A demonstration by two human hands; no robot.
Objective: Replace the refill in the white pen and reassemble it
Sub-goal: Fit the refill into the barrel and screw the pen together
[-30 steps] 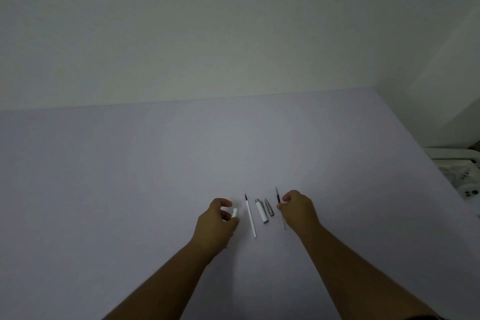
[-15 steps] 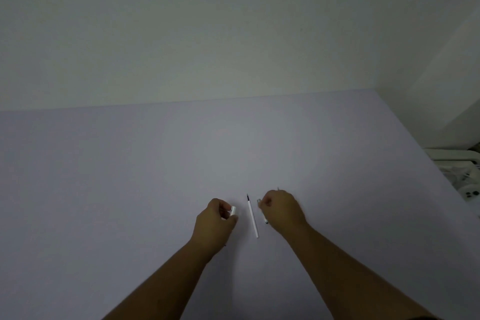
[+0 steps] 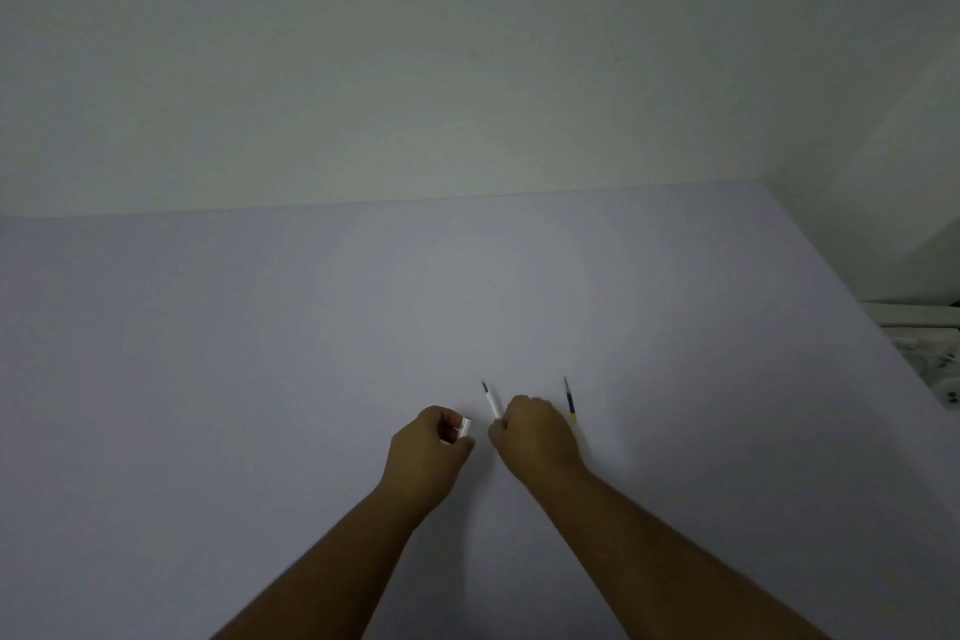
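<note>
My left hand [image 3: 428, 450] is closed on a short white pen barrel [image 3: 464, 428], whose open end pokes out towards the right, just above the pale table [image 3: 260, 353]. My right hand [image 3: 537, 434] sits right beside it, fingers curled around the lower part of a thin white refill [image 3: 491, 403]. The refill's dark tip points away from me. A second refill [image 3: 570, 398], dark with a yellow band, lies on the table just right of my right hand. The small silver pen parts are hidden under that hand.
The table's right edge [image 3: 857, 307] runs diagonally, with white equipment [image 3: 930, 353] on the floor beyond it. A plain wall [image 3: 467, 68] stands behind the table's far edge.
My right hand left the dark refill, moved left over the silver parts and closed on the white refill, whose tip has shifted slightly left. My left hand kept hold of the barrel.
</note>
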